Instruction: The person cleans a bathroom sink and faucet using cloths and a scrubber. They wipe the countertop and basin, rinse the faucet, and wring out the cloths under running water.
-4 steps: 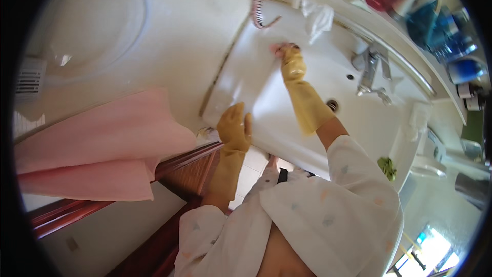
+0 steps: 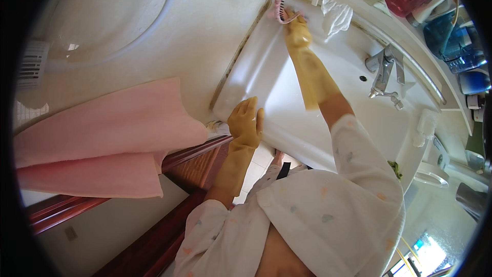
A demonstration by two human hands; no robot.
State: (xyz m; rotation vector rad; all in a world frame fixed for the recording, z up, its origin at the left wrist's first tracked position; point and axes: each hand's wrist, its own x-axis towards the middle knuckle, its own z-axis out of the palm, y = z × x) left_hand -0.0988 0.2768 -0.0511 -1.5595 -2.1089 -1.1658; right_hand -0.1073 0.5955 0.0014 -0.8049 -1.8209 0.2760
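Both my hands wear yellow rubber gloves. My right hand (image 2: 298, 33) reaches to the far left corner of the white sink (image 2: 333, 136), its fingers closed on a small pink sponge-like pad that is mostly hidden. Hanging in front of these fingers is a pink headband (image 2: 279, 1) with dark teeth. My left hand (image 2: 245, 121) holds nothing. It rests on the sink's near left edge with its fingers stretched out and its thumb apart.
A chrome faucet (image 2: 385, 69) stands at the sink's right. White tissue (image 2: 335, 16) hangs from the shelf edge behind the sink. Bottles (image 2: 451, 36) crowd the shelf at far right. To the left, a pink towel (image 2: 118, 118) hangs by a dark red wooden rail.
My right hand has slid away from me with the pink pad, to the far corner behind the headband. My left hand stays on the sink edge. The whole view has shifted slightly.
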